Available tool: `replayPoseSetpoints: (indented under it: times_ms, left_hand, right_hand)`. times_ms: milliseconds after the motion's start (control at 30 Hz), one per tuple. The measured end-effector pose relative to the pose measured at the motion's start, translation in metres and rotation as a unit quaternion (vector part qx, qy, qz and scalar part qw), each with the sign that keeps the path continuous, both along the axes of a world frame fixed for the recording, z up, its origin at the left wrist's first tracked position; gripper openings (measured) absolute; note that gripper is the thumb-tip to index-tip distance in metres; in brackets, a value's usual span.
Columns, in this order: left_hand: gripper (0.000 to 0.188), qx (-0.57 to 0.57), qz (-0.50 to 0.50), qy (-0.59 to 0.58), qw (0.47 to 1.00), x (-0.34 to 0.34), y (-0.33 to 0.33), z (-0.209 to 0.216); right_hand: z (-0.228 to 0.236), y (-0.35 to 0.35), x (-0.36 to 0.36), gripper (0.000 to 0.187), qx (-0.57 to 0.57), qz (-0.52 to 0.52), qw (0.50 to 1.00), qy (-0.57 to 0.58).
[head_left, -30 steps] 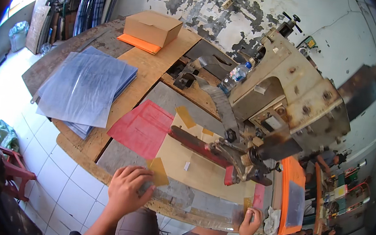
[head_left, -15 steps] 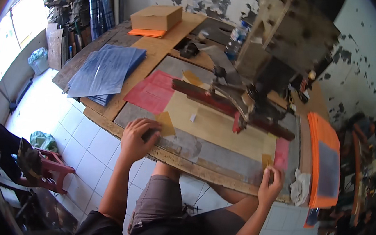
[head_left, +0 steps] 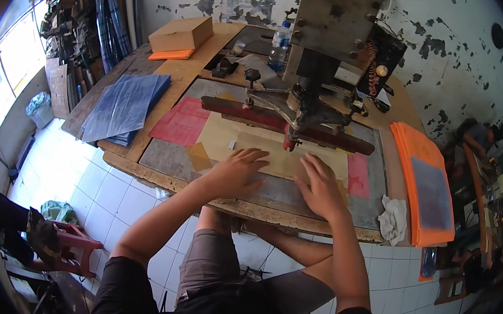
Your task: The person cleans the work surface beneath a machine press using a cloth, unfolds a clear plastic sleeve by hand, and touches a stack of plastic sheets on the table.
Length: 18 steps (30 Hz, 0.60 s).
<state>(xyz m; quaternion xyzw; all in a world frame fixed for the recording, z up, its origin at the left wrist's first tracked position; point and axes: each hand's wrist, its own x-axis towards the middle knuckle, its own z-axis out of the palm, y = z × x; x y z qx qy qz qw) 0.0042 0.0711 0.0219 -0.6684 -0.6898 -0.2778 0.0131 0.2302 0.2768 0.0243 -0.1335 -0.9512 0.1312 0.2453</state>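
Observation:
My left hand (head_left: 235, 172) is over the near edge of a beige sheet (head_left: 253, 143), fingers stretched out and empty. My right hand (head_left: 320, 186) hovers or rests at the same edge farther right, its fingers apart; contact cannot be made out. The sheet lies on a grey plate (head_left: 170, 156), between a red sheet (head_left: 179, 120) and a pink piece (head_left: 358, 174). A piece of amber tape (head_left: 198, 158) marks its near left corner. On the sheet lies a small white piece (head_left: 232, 145). Just beyond my hands, a press's long red bar (head_left: 267, 122) spans the sheet.
Clear bluish plastic sheets (head_left: 124, 105) are stacked at the left, and a cardboard box (head_left: 181, 34) stands behind them. Orange sheets (head_left: 409, 157) lie at the right beside a crumpled white cloth (head_left: 392, 219). A water bottle (head_left: 279, 48) stands by the press body (head_left: 335, 23).
Both hands have moved inward to the middle of the sheet's near edge. My right hand's pinched fingers have spread apart. The view has shifted, so the table and press appear farther left.

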Motion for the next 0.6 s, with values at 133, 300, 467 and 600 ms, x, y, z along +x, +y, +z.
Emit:
replayPoseSetpoints:
  times_ms: [133, 300, 467, 600]
  left_hand:
    - [0.067, -0.038, 0.012, 0.038, 0.998, -0.004, 0.037, -0.017]
    - [0.072, -0.010, 0.038, 0.066, 0.997, -0.014, 0.044, -0.037]
    - [0.072, -0.005, 0.048, 0.029, 0.998, -0.011, 0.041, -0.032]
    - [0.071, -0.001, 0.060, 0.012, 0.998, -0.013, 0.041, -0.030]
  right_hand:
    - [-0.022, 0.017, -0.032, 0.062, 0.056, -0.003, 0.998, -0.026]
    - [-0.035, 0.020, -0.027, 0.064, 0.018, -0.024, 0.999, -0.027]
    - [-0.030, 0.022, -0.023, 0.064, -0.021, -0.027, 0.999, -0.037]
    - [-0.030, 0.022, -0.026, 0.063, -0.001, -0.028, 0.999, -0.043]
